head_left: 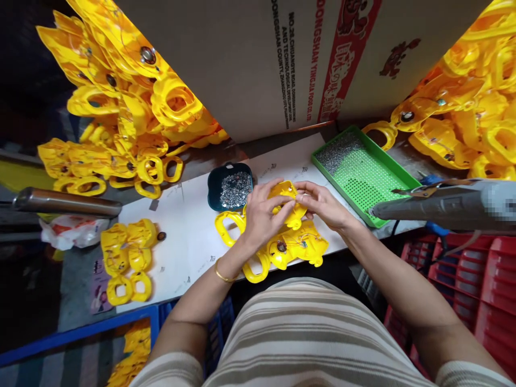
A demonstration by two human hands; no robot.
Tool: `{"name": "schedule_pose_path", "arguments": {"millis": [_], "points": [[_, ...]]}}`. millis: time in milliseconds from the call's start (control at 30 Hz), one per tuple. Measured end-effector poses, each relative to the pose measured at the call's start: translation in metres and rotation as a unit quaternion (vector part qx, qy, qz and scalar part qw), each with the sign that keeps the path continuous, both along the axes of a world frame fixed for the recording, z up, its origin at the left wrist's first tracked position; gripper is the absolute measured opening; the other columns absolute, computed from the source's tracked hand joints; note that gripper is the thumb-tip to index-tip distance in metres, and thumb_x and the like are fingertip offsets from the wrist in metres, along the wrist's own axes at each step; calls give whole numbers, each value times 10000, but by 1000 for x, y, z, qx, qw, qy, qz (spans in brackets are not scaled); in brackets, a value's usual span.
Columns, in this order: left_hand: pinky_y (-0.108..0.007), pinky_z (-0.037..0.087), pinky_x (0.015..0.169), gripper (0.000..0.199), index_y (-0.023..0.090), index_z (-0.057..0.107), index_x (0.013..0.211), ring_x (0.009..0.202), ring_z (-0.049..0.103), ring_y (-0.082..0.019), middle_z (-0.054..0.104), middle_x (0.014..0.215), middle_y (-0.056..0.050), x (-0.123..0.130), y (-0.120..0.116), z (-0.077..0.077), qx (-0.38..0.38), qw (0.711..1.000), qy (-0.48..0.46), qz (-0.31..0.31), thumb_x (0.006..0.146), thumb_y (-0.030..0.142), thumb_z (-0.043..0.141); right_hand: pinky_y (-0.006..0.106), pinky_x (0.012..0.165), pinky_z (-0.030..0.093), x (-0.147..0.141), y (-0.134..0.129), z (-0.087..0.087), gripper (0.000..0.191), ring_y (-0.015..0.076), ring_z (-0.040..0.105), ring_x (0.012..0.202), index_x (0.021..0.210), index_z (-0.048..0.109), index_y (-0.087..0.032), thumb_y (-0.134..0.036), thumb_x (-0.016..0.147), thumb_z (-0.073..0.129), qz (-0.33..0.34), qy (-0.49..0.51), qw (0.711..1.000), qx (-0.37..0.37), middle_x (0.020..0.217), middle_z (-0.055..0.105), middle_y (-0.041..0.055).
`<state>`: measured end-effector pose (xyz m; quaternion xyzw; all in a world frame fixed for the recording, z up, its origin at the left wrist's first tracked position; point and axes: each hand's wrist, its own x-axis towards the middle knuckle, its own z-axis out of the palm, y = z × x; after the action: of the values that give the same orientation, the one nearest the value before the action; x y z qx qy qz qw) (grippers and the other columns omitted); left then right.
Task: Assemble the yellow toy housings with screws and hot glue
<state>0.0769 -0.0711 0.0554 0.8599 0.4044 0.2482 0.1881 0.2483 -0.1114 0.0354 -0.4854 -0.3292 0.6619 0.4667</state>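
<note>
Your yellow shells [297,248], left of green tray [381,185]: smooth, glossy plastic. Green tray itself: perforated plastic, faint sheen. Small pieces [336,153] inside: bright metal. Farther left of green tray: dark dish [215,188], smooth plastic; polished metal cylinder [68,203]. Behind green tray: matt cardboard box [242,70]. Nearer you than green tray: red crates [495,306], plastic; your striped shirt [306,333], matt cloth; your bracelet [221,273], shiny, gold-coloured metal.

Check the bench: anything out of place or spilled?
One maybe: a dark disc sits just outside the yellow shells on the white board's left end; a similar disc sits inside the front shell. Can't tell if it's loose. No obvious spill.
</note>
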Motion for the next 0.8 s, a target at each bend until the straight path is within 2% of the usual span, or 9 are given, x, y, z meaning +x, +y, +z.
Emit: {"name": "schedule_pose_path", "arguments": {"millis": [67,167,233,300,433,600,667,800], "points": [[-381,470,917,195,221,684,928,1033,601,-210,669,1157,-58,-11,0,17,6,999,-13,-45,882,402,628,173,457,365,-1,-9,15,441,64,475,597,1100,554,-197,-440,752,678,33,-23,998,39,927,579,13],[-324,516,819,338,223,605,1098,924,650,-192,700,1048,-59,-27,-3,37,12,993,-2,-117,857,455,654,176,470,345,-7,-28,29,427,59,418,565,1135,538,-184,-444,810,632,85,-38,992,82,825,555,-7],[-307,529,773,352,243,588,1152,886,666,-189,708,1030,-55,-35,-8,44,17,985,13,-173,869,443,644,181,486,349,-12,-42,32,441,62,404,568,1155,534,-174,-462,830,611,109,-37,989,98,774,523,-21],[-301,532,743,281,255,605,1134,854,673,-183,716,1021,-49,-40,-14,46,24,976,20,-218,890,392,629,183,498,365,-18,-55,30,451,68,406,585,1155,537,-173,-484,835,604,120,-31,987,100,764,495,-25],[-291,527,700,164,234,632,1032,796,670,-164,726,968,-42,-42,-29,40,26,970,3,-243,901,332,624,175,462,396,-25,-77,22,499,85,407,609,1187,512,-200,-533,826,600,122,-7,991,53,768,438,-26],[-287,543,740,198,217,647,1007,845,671,-163,721,964,-51,-30,-39,21,5,977,8,-214,918,383,587,170,471,448,-18,-84,14,489,98,447,655,1164,527,-212,-539,812,618,116,-1,993,22,796,459,-12],[-316,547,817,306,216,625,1106,952,660,-188,702,1051,-73,-30,-35,15,-22,977,23,-212,899,440,598,171,490,468,-11,-83,12,489,94,479,665,1168,522,-202,-528,816,620,124,6,992,14,821,495,-5],[-445,471,1010,803,213,439,1398,1232,527,-294,532,1369,-159,-55,-21,3,-132,967,97,-193,747,608,694,177,496,472,5,-83,6,504,80,527,638,1214,509,-193,-516,837,598,119,-16,993,5,899,566,18]]}}
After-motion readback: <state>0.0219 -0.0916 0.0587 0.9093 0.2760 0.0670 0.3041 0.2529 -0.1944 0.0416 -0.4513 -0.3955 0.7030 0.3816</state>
